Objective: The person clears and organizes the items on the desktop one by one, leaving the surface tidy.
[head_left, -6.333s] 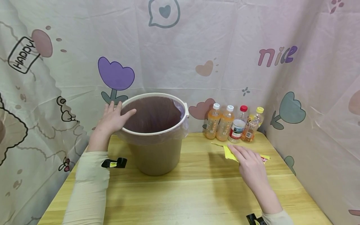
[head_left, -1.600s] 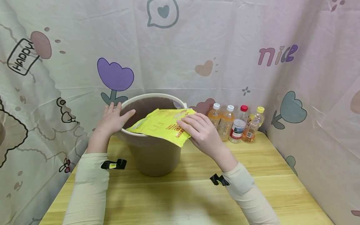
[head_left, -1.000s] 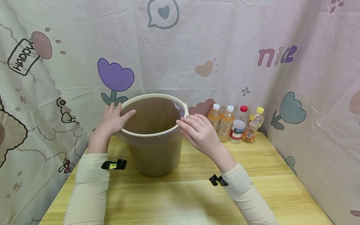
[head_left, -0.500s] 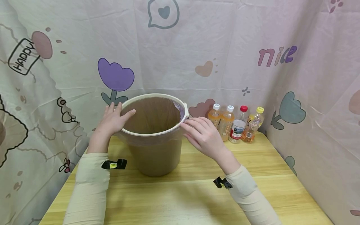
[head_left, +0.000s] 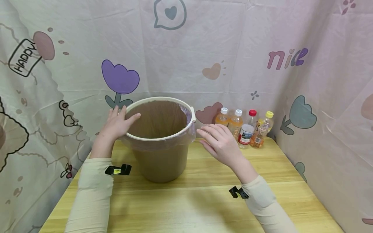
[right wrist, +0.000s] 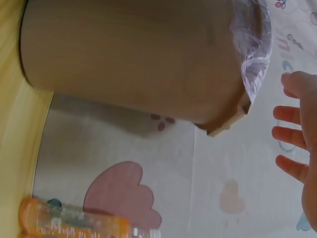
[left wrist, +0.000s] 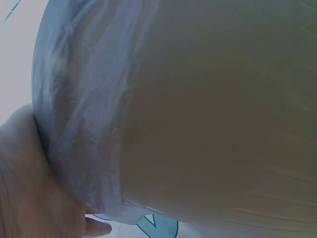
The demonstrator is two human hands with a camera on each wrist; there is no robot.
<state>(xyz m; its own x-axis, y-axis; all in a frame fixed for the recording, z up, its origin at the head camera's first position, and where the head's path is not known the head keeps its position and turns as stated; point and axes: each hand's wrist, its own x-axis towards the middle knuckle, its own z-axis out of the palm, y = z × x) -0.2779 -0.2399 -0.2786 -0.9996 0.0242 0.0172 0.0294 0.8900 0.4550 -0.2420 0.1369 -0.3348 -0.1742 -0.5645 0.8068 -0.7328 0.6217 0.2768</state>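
The brown bin (head_left: 163,165) stands upright on the wooden surface (head_left: 175,207), left of the bottles (head_left: 246,133). A translucent liner (head_left: 190,134) lines the interior and folds outward over the pale rim (head_left: 154,139). The inner wall is visible; the base is hidden, so the contents there cannot be determined. The left hand (head_left: 116,124) rests against the rim, fingers wide, thumb extended over the opening. The right hand (head_left: 221,144) is near the bin, apart from it, fingers extended and separated. The bottles form a row: two orange, white-capped; one clear, red-capped; one yellow-capped.
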